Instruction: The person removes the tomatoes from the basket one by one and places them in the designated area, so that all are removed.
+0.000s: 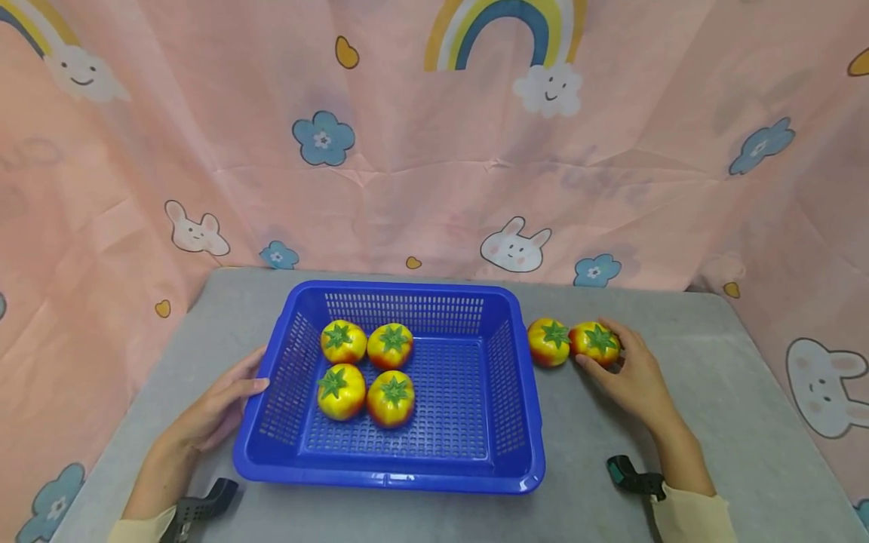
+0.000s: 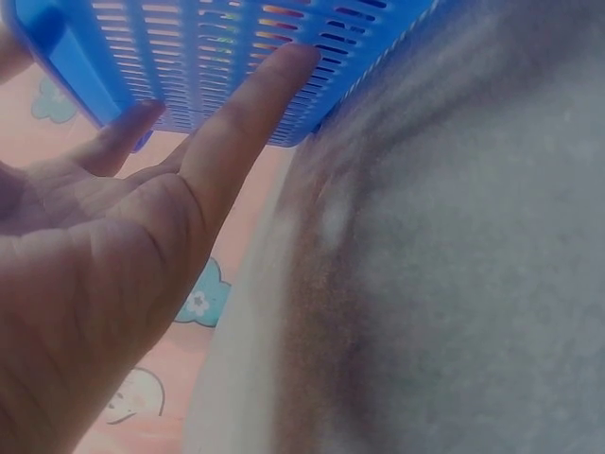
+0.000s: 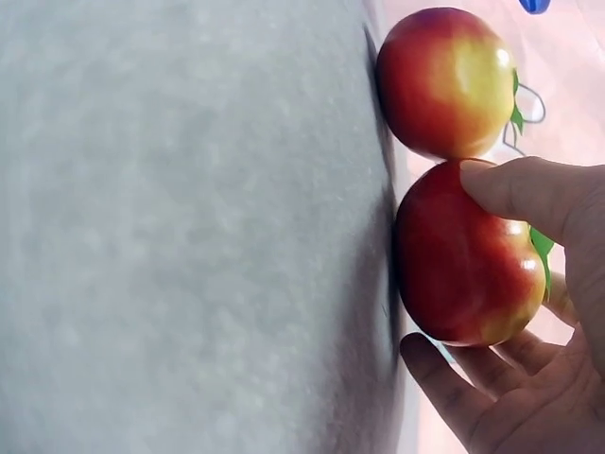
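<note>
A blue plastic basket (image 1: 390, 481) with slotted walls stands on the grey table. Inside, toward its left, are several yellow-red tomatoes (image 1: 342, 392) with green star-shaped tops. My left hand (image 1: 213, 403) touches the basket's left side, the thumb at the rim; its fingers (image 2: 250, 123) stretch straight against the slotted outer wall. To the right of the basket, my right hand (image 1: 631, 373) holds a tomato (image 3: 463, 265) on the table, thumb on one side and fingers around the other. Another tomato (image 1: 548, 342) sits right beside it, between it and the basket.
The grey tabletop (image 1: 760, 422) extends to the right of the right hand. Behind the table hangs a pink curtain (image 1: 407, 196) printed with rainbows, rabbits and flowers. Dark wrist straps (image 1: 634, 477) are on both wrists.
</note>
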The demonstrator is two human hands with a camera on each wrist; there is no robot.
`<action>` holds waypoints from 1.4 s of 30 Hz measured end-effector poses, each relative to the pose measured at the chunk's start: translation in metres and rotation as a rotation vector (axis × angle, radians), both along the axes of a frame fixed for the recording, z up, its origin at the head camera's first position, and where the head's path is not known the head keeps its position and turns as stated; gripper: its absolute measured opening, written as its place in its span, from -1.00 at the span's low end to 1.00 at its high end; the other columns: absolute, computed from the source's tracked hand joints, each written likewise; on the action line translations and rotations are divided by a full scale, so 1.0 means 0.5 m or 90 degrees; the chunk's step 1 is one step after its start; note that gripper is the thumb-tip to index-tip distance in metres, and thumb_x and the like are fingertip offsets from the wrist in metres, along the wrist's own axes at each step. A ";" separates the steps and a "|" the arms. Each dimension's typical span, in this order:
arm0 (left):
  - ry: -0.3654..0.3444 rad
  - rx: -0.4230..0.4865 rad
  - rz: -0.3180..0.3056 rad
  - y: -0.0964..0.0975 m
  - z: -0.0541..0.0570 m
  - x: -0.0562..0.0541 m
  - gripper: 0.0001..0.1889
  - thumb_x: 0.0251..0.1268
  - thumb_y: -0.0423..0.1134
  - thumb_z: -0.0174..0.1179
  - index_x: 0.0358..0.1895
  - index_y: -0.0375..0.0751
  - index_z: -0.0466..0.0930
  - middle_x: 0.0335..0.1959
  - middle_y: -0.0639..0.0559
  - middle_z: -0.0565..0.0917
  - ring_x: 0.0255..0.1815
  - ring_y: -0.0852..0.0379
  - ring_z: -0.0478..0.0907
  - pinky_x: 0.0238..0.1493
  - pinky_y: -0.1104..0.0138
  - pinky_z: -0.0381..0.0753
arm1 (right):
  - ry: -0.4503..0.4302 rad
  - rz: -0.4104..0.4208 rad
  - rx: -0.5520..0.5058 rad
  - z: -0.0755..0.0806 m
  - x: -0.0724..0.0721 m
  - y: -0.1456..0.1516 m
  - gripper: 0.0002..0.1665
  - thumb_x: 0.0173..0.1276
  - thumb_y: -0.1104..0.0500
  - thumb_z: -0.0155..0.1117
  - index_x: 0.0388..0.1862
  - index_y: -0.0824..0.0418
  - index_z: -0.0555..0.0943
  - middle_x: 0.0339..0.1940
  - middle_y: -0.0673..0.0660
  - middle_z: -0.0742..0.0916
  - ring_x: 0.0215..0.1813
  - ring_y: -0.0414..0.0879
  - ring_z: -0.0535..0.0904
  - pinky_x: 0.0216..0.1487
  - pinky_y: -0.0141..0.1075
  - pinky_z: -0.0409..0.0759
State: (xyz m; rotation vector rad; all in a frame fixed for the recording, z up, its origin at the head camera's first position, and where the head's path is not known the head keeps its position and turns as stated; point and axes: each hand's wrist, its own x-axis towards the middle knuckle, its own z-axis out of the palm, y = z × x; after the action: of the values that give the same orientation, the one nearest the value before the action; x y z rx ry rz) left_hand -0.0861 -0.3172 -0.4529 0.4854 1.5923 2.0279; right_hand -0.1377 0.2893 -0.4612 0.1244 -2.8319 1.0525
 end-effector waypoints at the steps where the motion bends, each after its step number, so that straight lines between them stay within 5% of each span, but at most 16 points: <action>1: 0.000 0.000 0.000 0.000 0.000 0.000 -0.34 0.65 -0.41 -0.33 0.71 -0.08 -0.18 0.48 0.14 0.49 0.39 0.09 0.61 0.29 0.13 0.72 | 0.000 0.001 0.001 0.001 0.000 0.000 -0.12 0.43 0.13 0.48 0.56 0.42 0.30 0.41 0.57 0.46 0.30 0.47 0.48 0.25 0.44 0.55; 42: 0.003 0.013 -0.004 0.000 -0.001 0.001 -0.38 0.66 -0.42 -0.34 0.67 0.06 -0.01 0.48 0.14 0.49 0.39 0.09 0.61 0.30 0.14 0.72 | -0.059 0.011 0.011 0.011 0.003 0.002 0.10 0.43 -0.03 0.48 0.68 0.41 0.11 0.50 0.62 0.36 0.38 0.51 0.38 0.38 0.52 0.37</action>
State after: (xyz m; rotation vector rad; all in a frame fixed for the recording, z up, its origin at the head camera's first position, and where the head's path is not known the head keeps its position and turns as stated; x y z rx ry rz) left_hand -0.0854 -0.3174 -0.4532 0.5028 1.5711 2.0416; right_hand -0.1360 0.2905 -0.4557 0.1046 -2.9279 1.0651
